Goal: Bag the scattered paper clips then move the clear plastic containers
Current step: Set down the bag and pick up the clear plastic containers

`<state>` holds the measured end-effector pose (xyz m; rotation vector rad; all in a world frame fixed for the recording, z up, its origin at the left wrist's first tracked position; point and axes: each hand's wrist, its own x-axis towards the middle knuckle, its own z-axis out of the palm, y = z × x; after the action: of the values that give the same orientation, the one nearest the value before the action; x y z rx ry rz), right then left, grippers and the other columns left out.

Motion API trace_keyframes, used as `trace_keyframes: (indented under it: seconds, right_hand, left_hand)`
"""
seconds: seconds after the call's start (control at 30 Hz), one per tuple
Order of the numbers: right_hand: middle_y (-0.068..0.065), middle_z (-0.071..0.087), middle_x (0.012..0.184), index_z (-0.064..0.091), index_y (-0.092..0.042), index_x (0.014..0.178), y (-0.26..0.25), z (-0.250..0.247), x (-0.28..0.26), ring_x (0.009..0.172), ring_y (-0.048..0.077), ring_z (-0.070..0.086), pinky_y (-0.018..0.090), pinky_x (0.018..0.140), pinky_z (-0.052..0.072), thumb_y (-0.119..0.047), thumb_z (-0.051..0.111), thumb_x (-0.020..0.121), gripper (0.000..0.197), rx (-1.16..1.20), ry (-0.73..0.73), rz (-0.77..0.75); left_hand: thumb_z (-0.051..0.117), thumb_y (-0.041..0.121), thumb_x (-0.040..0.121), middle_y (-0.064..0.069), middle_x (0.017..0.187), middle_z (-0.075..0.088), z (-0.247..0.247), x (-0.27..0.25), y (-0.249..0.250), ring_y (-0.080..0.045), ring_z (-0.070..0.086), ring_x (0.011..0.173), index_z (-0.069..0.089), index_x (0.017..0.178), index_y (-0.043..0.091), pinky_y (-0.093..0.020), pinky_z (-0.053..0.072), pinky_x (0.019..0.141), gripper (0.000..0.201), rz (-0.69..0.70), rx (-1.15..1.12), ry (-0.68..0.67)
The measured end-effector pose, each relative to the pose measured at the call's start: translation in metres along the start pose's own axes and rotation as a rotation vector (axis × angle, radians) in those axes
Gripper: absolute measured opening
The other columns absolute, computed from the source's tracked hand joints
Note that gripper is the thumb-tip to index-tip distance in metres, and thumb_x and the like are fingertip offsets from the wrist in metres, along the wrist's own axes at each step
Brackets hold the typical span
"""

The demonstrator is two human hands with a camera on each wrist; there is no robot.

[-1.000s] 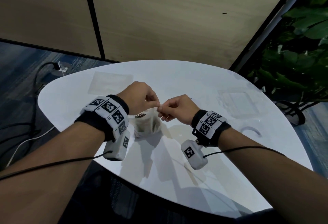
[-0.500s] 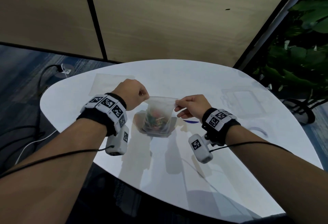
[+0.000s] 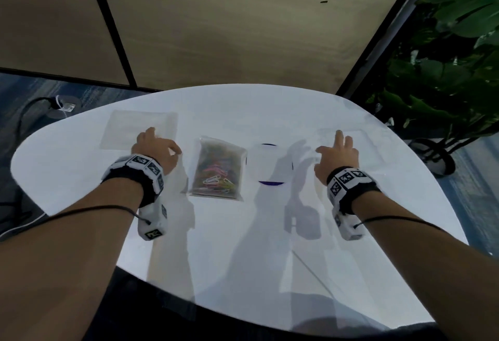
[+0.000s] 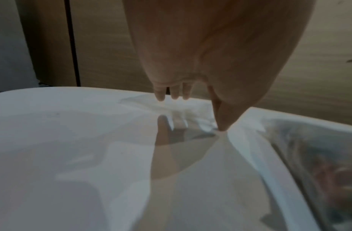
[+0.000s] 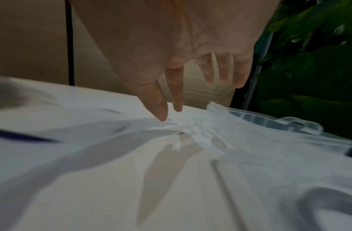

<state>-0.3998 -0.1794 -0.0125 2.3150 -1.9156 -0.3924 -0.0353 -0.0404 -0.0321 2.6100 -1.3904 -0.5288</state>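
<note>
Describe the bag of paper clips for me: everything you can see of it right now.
The bag of paper clips is a clear plastic pouch lying flat on the white table, between the two hands and touched by neither. Mixed-colour clips, pink, yellow, green and white among them, are heaped toward its near end. Its far edge shows a strip like a zip seal; whether it is closed I cannot tell. A purple-rimmed circle lies just to its right.

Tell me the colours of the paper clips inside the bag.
Mixed: pink, white, yellow and green paper clips in the clear bag, clearest in the head view.

Both forearms stretched forward, left hand fingers loosely bent, right hand fingers spread, both empty
</note>
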Motion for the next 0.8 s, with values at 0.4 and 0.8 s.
trace_keyframes:
  seconds: [0.4,0.8]
  right_hand:
    - [0.011,0.041,0.140,0.058,-0.008,0.124,0.028,0.025,-0.002,0.121,0.031,0.050,0.038,0.101,0.045,-0.010,0.043,0.093,0.035,0.232,-0.145,-0.087]
    - [0.008,0.049,0.127,0.051,-0.012,0.132,-0.066,-0.004,-0.079,0.114,0.026,0.056,0.033,0.097,0.046,-0.024,0.049,0.095,0.038,0.345,-0.271,-0.543]
  left_hand:
    - [0.056,0.009,0.092,-0.026,0.111,0.067,0.007,0.017,0.001,-0.044,0.063,0.103,0.052,0.133,0.007,-0.044,0.050,0.087,0.042,0.057,0.085,0.123]
    - [0.054,0.010,0.095,-0.019,0.123,0.059,-0.006,0.024,0.025,-0.039,0.059,0.115,0.058,0.123,0.003,-0.045,0.051,0.093,0.030,-0.012,0.278,0.057]
